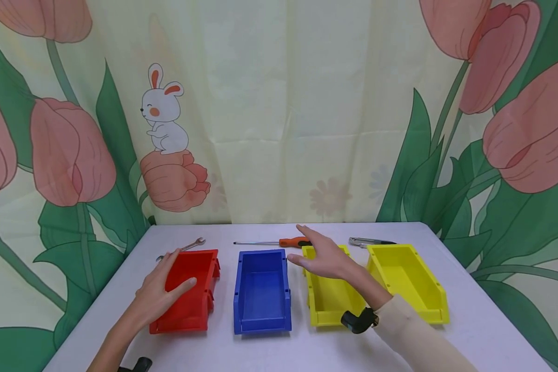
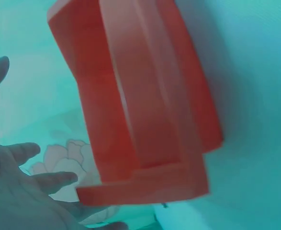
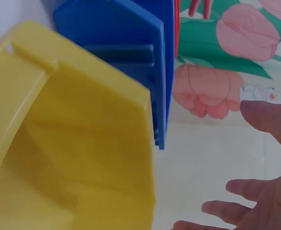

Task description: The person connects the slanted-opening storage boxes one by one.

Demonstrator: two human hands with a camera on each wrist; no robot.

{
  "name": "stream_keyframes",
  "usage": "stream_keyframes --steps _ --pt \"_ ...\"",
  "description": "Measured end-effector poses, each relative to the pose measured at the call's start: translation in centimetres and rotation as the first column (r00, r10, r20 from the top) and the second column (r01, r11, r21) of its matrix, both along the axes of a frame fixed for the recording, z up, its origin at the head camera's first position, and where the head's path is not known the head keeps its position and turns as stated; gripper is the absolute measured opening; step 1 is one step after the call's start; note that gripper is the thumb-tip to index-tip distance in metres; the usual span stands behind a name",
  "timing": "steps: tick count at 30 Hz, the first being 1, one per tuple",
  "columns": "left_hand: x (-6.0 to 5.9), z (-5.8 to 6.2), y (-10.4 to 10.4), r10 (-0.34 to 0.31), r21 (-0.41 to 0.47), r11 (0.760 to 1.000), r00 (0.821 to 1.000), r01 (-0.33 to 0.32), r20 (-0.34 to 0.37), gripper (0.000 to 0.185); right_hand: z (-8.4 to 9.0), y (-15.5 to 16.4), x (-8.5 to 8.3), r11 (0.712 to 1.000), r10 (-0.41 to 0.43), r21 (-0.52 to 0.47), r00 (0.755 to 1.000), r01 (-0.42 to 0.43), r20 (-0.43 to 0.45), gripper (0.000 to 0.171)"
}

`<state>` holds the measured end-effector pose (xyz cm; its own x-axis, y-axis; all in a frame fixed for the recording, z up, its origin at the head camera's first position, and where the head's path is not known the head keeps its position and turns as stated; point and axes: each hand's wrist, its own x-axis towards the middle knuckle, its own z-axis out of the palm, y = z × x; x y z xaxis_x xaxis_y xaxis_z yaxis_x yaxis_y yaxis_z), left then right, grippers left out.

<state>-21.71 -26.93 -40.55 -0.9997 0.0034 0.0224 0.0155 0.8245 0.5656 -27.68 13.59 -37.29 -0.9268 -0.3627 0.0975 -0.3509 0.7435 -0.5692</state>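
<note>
My left hand (image 1: 157,293), fingers spread, is over the left side of the red bin (image 1: 192,299) and holds nothing. In the left wrist view its fingers (image 2: 54,182) are straight beside the red bin (image 2: 145,105). My right hand (image 1: 325,256) reaches over the inner yellow bin (image 1: 332,318), thumb and fingers apart and nothing between them. Beyond that hand, a screwdriver (image 1: 288,242) with an orange and black handle lies behind the bins, its handle end partly covered. A small wrench (image 1: 192,244) lies behind the red bin, partly hidden by my left fingers.
A blue bin (image 1: 262,297) stands between the red and inner yellow bins. Farther right is a second yellow bin (image 1: 409,289), with a metal hand tool with dark handles (image 1: 372,242) behind it. A tulip-print curtain (image 1: 288,129) hangs at the table's back edge.
</note>
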Motion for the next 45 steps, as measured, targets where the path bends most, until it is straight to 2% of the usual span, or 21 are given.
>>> stream_keyframes --steps 5,10,18,26,31,38,45 --pt "0.4 -0.9 -0.8 -0.013 0.125 0.992 1.0 0.012 0.008 0.112 0.0 -1.2 0.0 0.999 0.005 -0.033 1.0 -0.004 0.02 0.088" --pt "0.8 -1.8 -1.3 -0.002 0.201 0.98 0.999 -0.006 0.043 0.118 -0.1 -2.3 0.4 0.997 0.0 -0.078 0.998 0.005 0.065 0.083" --pt "1.0 -2.8 -1.8 0.044 0.272 0.959 0.992 -0.075 0.12 0.126 -0.6 -4.0 0.9 0.992 -0.028 -0.118 0.993 0.041 0.111 0.078" --pt "1.0 -3.7 -2.1 0.039 0.339 0.936 0.988 -0.089 0.15 0.135 -1.6 -5.3 1.4 0.979 -0.081 -0.175 0.985 0.107 0.149 0.071" --pt "1.1 -4.1 -2.5 0.032 0.348 0.934 0.987 -0.086 0.157 0.139 -2.0 -5.8 1.7 0.977 -0.114 -0.159 0.981 0.139 0.155 0.07" --pt "1.2 -4.3 -2.8 0.021 0.34 0.937 0.986 -0.077 0.166 0.139 -2.6 -6.3 1.9 0.982 -0.136 -0.112 0.984 0.149 0.116 0.068" --pt "1.1 -4.5 -2.9 0.018 0.33 0.941 0.987 -0.071 0.161 0.139 -2.6 -6.7 2.1 0.982 -0.166 -0.072 0.977 0.177 0.137 0.066"
